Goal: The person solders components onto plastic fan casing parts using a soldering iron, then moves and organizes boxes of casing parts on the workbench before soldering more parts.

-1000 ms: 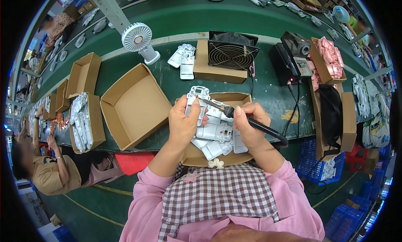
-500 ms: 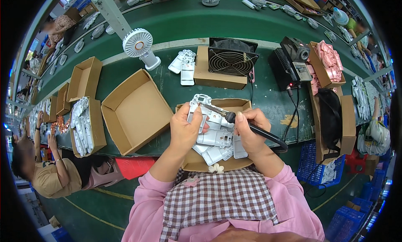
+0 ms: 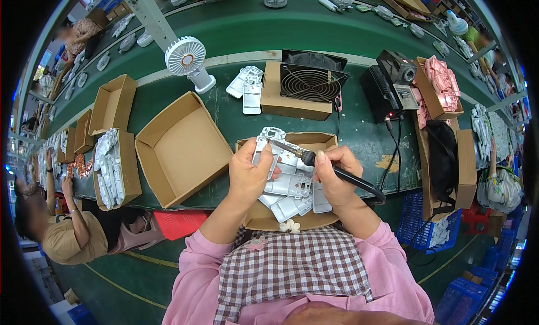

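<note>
My left hand (image 3: 250, 170) grips a white plastic housing (image 3: 272, 135), its open frame end pointing up and away from me. In my right hand (image 3: 337, 170) is a soldering iron (image 3: 308, 157) with a black handle, held like a pen. The iron's metal tip reaches left to the housing near my left fingertips; whether it touches cannot be made out. Under both hands stands a cardboard box (image 3: 259, 217) filled with several white plastic housings (image 3: 289, 185). The iron's black cable runs off to the right behind my wrist.
Ahead, a black fan (image 3: 312, 82) rests by a cardboard box. A black soldering station (image 3: 383, 92) stands right, near pink parts (image 3: 439, 82). Left are an open carton (image 3: 178, 153), a white handheld fan (image 3: 186, 58) and a box of white parts (image 3: 110, 170). A co-worker (image 3: 70, 224) sits far left.
My hands, the housing and the soldering iron hold nearly the same place. Fans on the far conveyor have shifted slightly left. The co-worker's arms at the left have moved a little.
</note>
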`<state>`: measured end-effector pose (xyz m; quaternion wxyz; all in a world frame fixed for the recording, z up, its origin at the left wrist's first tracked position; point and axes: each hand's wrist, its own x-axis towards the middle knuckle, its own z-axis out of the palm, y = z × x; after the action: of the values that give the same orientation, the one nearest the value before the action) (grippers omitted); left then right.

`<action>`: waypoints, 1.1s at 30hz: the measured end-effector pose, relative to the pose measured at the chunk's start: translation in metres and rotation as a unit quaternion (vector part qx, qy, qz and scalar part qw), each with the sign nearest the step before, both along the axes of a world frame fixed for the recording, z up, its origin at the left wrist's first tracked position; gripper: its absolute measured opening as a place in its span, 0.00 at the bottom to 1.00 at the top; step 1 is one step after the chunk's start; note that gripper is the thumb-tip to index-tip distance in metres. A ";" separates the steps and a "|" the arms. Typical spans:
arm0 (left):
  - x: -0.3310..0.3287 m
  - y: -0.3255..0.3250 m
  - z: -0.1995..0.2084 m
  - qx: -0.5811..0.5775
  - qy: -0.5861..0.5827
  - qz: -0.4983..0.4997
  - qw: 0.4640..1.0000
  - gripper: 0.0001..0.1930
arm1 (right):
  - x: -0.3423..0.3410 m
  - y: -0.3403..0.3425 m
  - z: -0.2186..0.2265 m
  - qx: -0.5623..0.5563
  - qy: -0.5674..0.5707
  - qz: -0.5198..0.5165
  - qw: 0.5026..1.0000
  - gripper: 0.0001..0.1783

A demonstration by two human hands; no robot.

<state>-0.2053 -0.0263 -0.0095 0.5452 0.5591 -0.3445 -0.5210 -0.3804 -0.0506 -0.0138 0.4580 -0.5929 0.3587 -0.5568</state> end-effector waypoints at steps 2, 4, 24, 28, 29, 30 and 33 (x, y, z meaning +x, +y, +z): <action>0.001 0.001 0.001 0.005 -0.003 -0.002 1.000 0.07 | 0.000 0.001 0.000 -0.002 0.006 -0.001 1.000 0.09; 0.003 0.001 -0.001 0.010 -0.008 -0.002 1.000 0.08 | 0.000 0.002 -0.002 -0.011 -0.045 -0.031 0.998 0.08; 0.031 0.089 0.012 0.080 -0.458 -0.136 0.875 0.18 | -0.036 0.007 0.013 -0.018 -0.240 -0.066 0.968 0.08; 0.053 0.098 0.036 -0.002 -0.320 -0.117 0.940 0.14 | -0.081 0.007 0.025 -0.053 -0.276 -0.168 0.945 0.07; 0.064 0.096 0.062 0.102 -0.394 -0.138 0.903 0.13 | -0.090 0.010 0.034 -0.062 -0.279 -0.206 0.936 0.08; 0.061 0.094 0.089 0.055 -0.369 -0.130 0.918 0.12 | -0.099 0.011 0.036 -0.075 -0.281 -0.217 0.932 0.08; 0.066 0.064 0.149 0.057 -0.260 -0.120 0.956 0.19 | -0.125 0.011 0.025 -0.071 -0.315 -0.262 0.909 0.07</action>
<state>-0.1391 0.0379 0.1397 0.3375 0.6602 -0.5084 -0.4379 -0.5049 -0.0392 0.0115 0.3413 -0.3026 0.2976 -0.8387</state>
